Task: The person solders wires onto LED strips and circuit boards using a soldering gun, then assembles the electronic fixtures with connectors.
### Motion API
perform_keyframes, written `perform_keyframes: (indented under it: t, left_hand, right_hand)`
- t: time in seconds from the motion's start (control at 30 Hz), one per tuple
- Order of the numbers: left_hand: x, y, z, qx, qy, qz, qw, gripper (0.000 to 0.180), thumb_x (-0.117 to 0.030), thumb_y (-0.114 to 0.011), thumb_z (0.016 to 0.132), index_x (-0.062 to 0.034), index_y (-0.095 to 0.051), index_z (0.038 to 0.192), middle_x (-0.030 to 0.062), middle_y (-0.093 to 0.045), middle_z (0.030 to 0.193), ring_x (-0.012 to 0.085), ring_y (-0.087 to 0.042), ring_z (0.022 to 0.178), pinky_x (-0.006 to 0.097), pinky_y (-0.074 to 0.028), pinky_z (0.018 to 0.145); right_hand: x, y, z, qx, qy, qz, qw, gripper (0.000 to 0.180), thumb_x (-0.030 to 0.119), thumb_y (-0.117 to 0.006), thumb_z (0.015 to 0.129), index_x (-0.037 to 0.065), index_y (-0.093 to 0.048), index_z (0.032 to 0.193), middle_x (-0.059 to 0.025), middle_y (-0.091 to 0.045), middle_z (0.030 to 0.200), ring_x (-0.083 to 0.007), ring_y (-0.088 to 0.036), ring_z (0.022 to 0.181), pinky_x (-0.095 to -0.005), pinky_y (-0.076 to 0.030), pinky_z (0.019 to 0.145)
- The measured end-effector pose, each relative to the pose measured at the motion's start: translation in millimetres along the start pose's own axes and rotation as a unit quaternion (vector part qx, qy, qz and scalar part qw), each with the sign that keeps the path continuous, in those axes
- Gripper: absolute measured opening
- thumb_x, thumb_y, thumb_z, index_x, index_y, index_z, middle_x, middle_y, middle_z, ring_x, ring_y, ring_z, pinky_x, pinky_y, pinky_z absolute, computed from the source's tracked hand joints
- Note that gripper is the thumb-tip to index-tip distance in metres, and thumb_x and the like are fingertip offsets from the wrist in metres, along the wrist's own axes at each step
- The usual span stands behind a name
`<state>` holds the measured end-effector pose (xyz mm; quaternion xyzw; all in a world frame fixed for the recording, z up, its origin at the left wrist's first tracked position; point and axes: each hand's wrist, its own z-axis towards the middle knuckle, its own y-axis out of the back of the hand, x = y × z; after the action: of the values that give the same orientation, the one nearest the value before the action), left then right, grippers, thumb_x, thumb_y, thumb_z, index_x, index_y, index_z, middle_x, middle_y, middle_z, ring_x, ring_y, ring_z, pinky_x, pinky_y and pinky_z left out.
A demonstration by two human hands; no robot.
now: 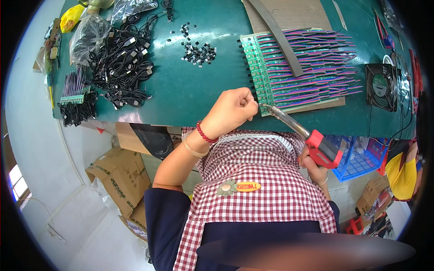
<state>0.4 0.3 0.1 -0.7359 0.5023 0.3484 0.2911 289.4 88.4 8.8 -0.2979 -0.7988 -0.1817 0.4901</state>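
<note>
While the left hand [232, 109] is curled shut at the near left corner of the green circuit-board panel [262, 67], pinching something too small to make out, the right hand [312, 168] is wrapped around the red grip of the soldering iron [307, 135], whose tip meets the same corner. Soldering along the panel's edge, which lies on the green worktop [190, 86] under rows of coloured wires [316, 63], seems to be the step in hand. Any next joint calls for a steady tip placed just beside the left fingers without touching them.

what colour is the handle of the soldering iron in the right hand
Red, with a dark panel; the soldering iron handle shows best in the head view.
</note>
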Motion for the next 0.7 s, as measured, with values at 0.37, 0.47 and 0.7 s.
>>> perform_keyframes:
  t: [0.37,0.47,0.7]
  left_hand:
    - [0,4,-1,0.000,-0.001,0.000,1.000,0.013,-0.011,-0.054,0.087,-0.0033,-0.050,0.077,-0.0003,-0.054,0.061,0.0015,-0.039,0.048,0.018,-0.029,0.041]
    - [0,3,-2,0.001,0.001,-0.005,1.000,0.013,-0.011,-0.054,0.087,-0.0033,-0.050,0.077,-0.0003,-0.054,0.062,0.0015,-0.039,0.048,0.018,-0.029,0.041]
    - [0,2,-1,0.003,-0.001,-0.002,1.000,0.013,-0.010,-0.054,0.087,-0.0032,-0.050,0.077,-0.0004,-0.053,0.061,0.0015,-0.040,0.048,0.018,-0.029,0.041]
  right_hand:
    - [-2,6,-7,0.018,0.008,0.086,0.996,0.013,0.011,-0.061,0.083,-0.001,-0.057,0.087,-0.0052,-0.057,0.073,-0.0129,-0.054,0.067,-0.0264,-0.043,0.060]
    - [-3,4,-5,0.016,0.005,0.089,0.996,0.017,0.016,-0.060,0.084,0.000,-0.056,0.085,-0.0052,-0.057,0.071,-0.0130,-0.053,0.065,-0.0262,-0.043,0.059]
    - [-12,0,-6,0.006,0.044,0.041,0.998,0.039,0.014,-0.060,0.082,-0.002,-0.048,0.116,-0.0060,-0.049,0.062,-0.0146,-0.046,0.053,-0.0292,-0.039,0.052]
